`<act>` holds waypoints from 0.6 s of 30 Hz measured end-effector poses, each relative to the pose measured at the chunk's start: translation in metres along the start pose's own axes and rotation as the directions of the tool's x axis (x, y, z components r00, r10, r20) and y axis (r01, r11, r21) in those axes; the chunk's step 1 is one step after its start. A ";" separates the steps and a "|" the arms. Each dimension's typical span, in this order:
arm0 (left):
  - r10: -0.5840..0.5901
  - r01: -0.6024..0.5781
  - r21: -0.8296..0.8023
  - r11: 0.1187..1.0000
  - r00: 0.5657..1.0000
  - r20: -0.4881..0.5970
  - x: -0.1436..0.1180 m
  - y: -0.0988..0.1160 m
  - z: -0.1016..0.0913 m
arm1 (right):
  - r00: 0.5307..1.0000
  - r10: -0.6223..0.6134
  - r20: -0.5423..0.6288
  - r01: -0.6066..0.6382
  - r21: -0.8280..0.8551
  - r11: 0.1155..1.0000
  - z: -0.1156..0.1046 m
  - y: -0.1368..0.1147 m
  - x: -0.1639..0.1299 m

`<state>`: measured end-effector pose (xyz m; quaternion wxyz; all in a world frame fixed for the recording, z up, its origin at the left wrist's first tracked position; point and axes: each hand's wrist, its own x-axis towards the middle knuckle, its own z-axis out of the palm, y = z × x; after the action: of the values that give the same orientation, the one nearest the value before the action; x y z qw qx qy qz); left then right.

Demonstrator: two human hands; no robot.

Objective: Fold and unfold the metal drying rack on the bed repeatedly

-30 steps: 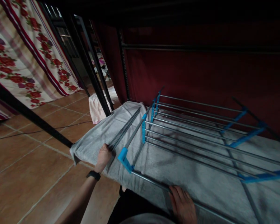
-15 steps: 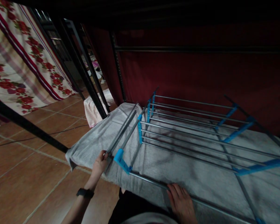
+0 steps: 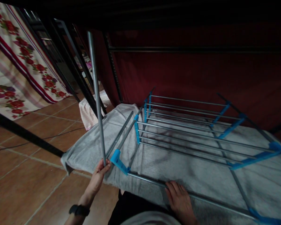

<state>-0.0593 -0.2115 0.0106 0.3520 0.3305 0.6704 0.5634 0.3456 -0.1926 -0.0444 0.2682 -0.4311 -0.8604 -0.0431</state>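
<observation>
My left hand (image 3: 100, 175) grips the lower end of a loose grey metal tube (image 3: 97, 97), which stands up steeply and leans a little to the left. Just right of that hand, more loose tubes (image 3: 120, 133) lie on the grey blanket. A rack (image 3: 189, 125) of metal rods and blue plastic brackets rests on its side across the blanket. My right hand (image 3: 179, 200) is wrapped over the rack's near bar (image 3: 150, 180). A blue corner bracket (image 3: 119, 162) of the rack sits close to the left hand's fingers.
The grey blanket (image 3: 84, 151) covers a low bed with black metal posts (image 3: 25, 132). Dark red cloth (image 3: 189, 75) hangs behind. At left are a flowered curtain (image 3: 21, 62), a tiled floor (image 3: 44, 175) with a cable, and a striped cloth (image 3: 87, 114).
My left hand has lifted one tube off the blanket and swung its far end upward. The right hand stays on the rack's bar. The view has shifted slightly.
</observation>
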 end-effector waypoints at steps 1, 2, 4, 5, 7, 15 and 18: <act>-0.009 0.009 0.025 1.000 1.000 -0.003 -0.001 -0.001 0.001 | 1.000 -0.002 -0.003 0.002 -0.002 1.000 0.000 0.000 0.000; -0.021 0.022 0.045 0.999 1.000 -0.016 -0.002 -0.002 0.002 | 1.000 -0.002 -0.006 0.002 -0.005 1.000 0.000 0.000 0.000; -0.046 0.050 0.065 0.997 0.997 -0.062 -0.005 -0.001 0.004 | 1.000 -0.007 -0.003 0.007 -0.010 1.000 0.000 0.001 0.000; -0.051 0.056 0.067 0.996 0.995 -0.082 -0.005 -0.001 0.006 | 1.000 -0.009 -0.006 0.008 -0.013 1.000 0.000 0.000 -0.001; -0.042 0.049 0.070 0.996 0.994 -0.097 -0.007 0.001 0.008 | 1.000 -0.009 -0.017 0.009 -0.014 1.000 0.001 0.000 -0.001; 0.028 -0.015 0.202 0.979 0.998 -0.061 -0.011 0.010 0.013 | 0.999 0.037 0.025 -0.038 0.025 0.999 -0.003 -0.003 0.004; 0.028 -0.016 0.250 0.968 0.999 -0.047 -0.010 0.011 0.014 | 0.999 0.045 0.010 -0.045 0.042 0.998 -0.002 -0.004 0.004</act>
<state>-0.0419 -0.2106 0.0213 0.2846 0.3655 0.7407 0.4866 0.3418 -0.1927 -0.0401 0.2745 -0.4449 -0.8523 -0.0169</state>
